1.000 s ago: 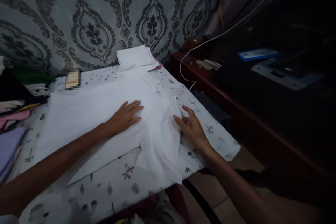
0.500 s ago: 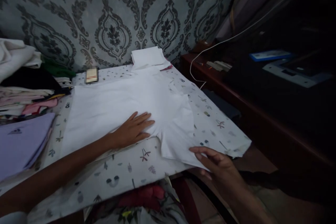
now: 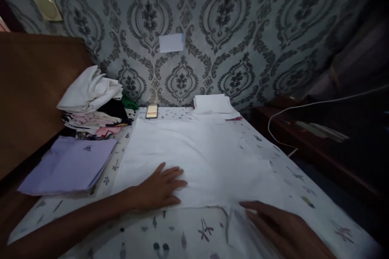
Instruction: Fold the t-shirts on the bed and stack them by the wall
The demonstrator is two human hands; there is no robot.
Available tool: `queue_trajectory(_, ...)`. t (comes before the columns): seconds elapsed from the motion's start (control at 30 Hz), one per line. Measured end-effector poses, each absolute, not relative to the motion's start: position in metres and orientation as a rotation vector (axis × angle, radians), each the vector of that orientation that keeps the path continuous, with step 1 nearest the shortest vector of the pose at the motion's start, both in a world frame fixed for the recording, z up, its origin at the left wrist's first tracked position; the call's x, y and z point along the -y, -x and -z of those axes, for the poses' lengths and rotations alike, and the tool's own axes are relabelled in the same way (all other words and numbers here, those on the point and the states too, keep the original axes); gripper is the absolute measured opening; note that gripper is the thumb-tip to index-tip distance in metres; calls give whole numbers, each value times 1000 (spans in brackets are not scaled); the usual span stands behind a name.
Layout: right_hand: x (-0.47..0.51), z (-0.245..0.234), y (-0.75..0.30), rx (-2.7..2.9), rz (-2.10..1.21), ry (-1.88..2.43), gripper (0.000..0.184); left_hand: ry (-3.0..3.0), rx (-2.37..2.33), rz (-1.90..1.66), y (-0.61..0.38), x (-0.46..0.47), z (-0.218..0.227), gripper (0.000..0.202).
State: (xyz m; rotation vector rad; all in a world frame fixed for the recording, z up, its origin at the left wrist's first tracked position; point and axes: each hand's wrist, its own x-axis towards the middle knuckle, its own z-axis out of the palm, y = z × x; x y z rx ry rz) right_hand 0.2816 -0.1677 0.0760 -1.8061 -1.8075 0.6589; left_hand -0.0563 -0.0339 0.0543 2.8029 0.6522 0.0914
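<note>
While the right hand (image 3: 279, 226) is at the near side of the white shirt (image 3: 182, 145), grip not determinable, the left hand (image 3: 162, 188) rests flat on it, fingers spread. Beneath the shirt: patterned sheet (image 3: 190, 224). Beyond it: folded white stack (image 3: 212, 104).

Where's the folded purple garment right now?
In the head view, the folded purple garment lies at left, just in front of the clothes pile and left of the white garment under the left hand.
</note>
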Motion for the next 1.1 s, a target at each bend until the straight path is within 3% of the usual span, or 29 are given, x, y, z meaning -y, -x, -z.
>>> queue_trajectory(0.13, 82, -85, -215, 2078, -622, 1454, 35, -2767, -1017, -281, 82, -22, -53, 38)
queue_trajectory(0.27, 30, -68, -140, 2383, -608, 1086, 25, -2342, -1789, -336, 109, -116, -74, 29)
queue_trajectory(0.37, 21, -54, -90, 2581, -537, 882, 32, -2050, -2118, -272, 126, -178, -85, 26)
queue_trajectory(0.43, 21, -47, -65, 2620, -463, 801, 29, -1945, -2177, -211, 133, -205, -85, 26)
queue_trajectory(0.53, 20, -42, -43, 2647, -373, 779, 6, -1855, -2204, -146, 136, -224, -77, 34)
queue_trajectory(0.67, 15, -46, -34, 2700, -392, 794, 17, -1857, -2213, -146, 137, -232, -68, 36)
queue_trajectory(0.87, 20, -53, -20, 2470, -732, 845, 13, -1952, -2257, -189, 145, -241, -64, 25)
queue_trajectory(1.1, 24, -46, -9, 2511, -672, 914, 14, -2184, -2211, -211, 146, -229, -65, 32)
